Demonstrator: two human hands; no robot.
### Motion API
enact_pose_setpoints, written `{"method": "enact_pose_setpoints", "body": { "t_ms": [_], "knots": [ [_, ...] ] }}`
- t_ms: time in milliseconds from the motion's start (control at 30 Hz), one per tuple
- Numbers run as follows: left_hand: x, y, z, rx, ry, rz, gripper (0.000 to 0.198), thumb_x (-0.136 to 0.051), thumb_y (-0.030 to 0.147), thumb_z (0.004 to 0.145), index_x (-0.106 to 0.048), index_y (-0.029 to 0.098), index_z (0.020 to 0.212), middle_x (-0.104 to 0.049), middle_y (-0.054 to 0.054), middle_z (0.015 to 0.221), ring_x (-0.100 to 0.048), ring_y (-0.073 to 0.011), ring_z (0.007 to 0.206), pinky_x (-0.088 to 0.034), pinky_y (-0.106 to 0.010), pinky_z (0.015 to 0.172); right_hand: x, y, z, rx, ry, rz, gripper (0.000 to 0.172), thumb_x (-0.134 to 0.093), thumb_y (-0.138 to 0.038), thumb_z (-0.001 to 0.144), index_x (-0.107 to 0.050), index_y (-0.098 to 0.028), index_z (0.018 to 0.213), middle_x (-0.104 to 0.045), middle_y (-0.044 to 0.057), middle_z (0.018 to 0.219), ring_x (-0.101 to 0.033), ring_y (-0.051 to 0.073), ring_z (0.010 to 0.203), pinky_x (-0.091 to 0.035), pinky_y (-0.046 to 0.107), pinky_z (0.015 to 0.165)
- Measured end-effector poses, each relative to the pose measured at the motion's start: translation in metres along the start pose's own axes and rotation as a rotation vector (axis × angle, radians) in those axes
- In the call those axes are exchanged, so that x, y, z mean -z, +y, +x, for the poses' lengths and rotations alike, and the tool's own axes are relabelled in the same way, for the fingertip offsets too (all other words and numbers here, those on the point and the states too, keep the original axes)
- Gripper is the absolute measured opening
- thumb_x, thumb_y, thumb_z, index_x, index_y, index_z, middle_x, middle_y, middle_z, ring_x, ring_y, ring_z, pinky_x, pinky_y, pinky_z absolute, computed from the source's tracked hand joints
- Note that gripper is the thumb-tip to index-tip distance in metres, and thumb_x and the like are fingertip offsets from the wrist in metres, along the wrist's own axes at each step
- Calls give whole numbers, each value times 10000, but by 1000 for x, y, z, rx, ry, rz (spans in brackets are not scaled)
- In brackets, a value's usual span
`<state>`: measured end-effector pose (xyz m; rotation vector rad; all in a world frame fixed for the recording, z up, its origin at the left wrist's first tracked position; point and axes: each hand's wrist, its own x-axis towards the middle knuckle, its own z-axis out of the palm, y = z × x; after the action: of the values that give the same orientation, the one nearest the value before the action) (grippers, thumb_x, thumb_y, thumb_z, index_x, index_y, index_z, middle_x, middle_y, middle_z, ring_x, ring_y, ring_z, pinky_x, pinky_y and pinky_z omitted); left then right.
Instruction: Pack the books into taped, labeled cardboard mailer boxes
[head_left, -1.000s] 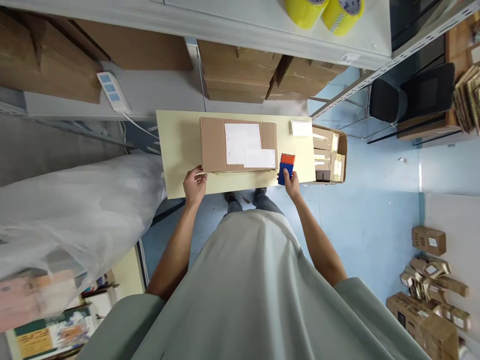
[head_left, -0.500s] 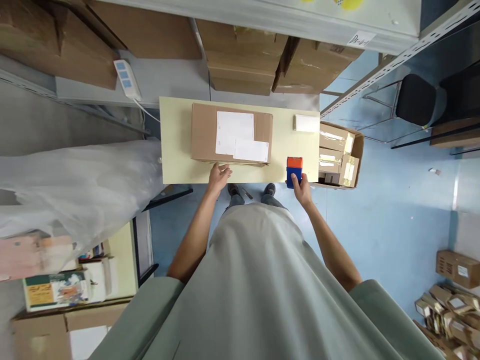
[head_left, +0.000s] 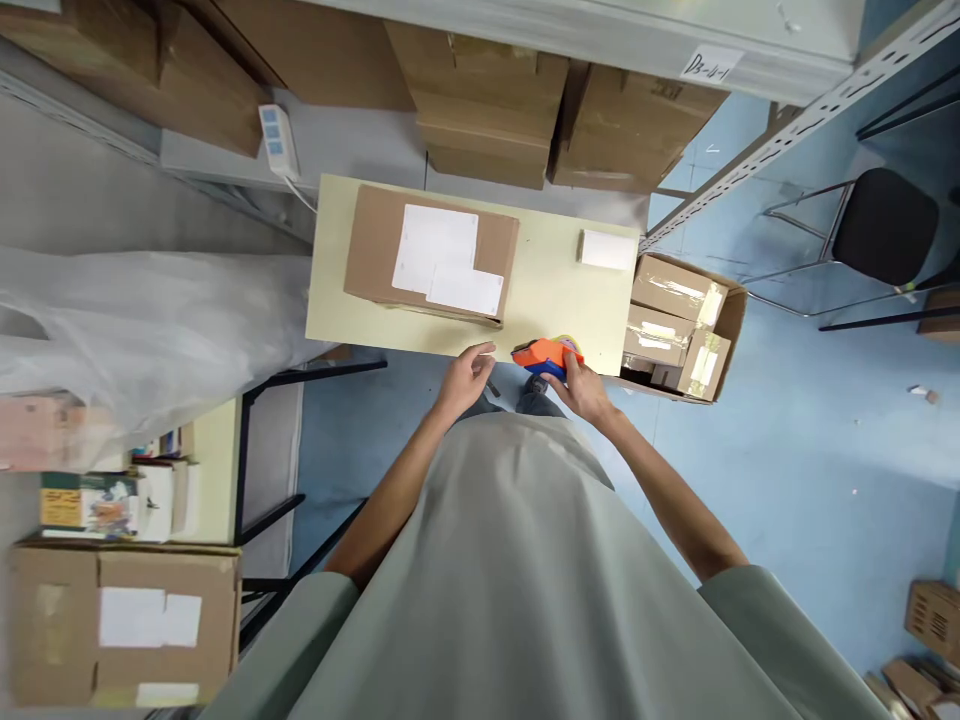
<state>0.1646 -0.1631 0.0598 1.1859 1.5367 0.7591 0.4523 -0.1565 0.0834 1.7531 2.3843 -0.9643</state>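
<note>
Bare tabletop (head_left: 555, 290) at centre frame, between labelled cardboard box (head_left: 375, 250) on its left part and white pad (head_left: 607, 250) near its right edge. Right hand (head_left: 581, 390) clasped around orange-and-blue tape dispenser (head_left: 544, 355), at the near edge. Left hand (head_left: 466, 378) loosely spread, empty, just beside the dispenser. Open carton (head_left: 731, 320) on blue floor (head_left: 825, 430) at right; shelving (head_left: 750, 150) across the top.

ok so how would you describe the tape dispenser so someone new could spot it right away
Start at the pale yellow table in the middle of the view. At its near edge the person's right hand grips the tape dispenser. It is the only bright orange and blue thing there, whereas the carton on the table is plain brown with white labels.
</note>
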Motion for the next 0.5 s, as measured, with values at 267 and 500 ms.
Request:
{"method": "enact_pose_setpoints", "body": {
  "t_ms": [267, 500],
  "knots": [
    [-17, 66, -39, -318, 39, 203, 287, -595, 333, 1109, -764, 235, 1320, -800, -105, 1314, -798, -229, 1129, -646, -383, 1061, 21, 18, -20, 287, 43, -161, 682, -303, -720, 1173, -485, -132, 1465, -781, 235, 1167, -775, 404, 1151, -640, 557, 989],
    [-24, 104, -53, -302, -67, 212, 272, -601, 420, 1110, -821, 285, 1196, -827, -84, 1223, -771, -278, 1186, -612, -431, 1128, 45, 29, -39, 352, 50, -156, 629, -315, -691, 1182, -501, -148, 1437, -795, 196, 1097, -781, 384, 1086, -638, 535, 967]
  ]
}}
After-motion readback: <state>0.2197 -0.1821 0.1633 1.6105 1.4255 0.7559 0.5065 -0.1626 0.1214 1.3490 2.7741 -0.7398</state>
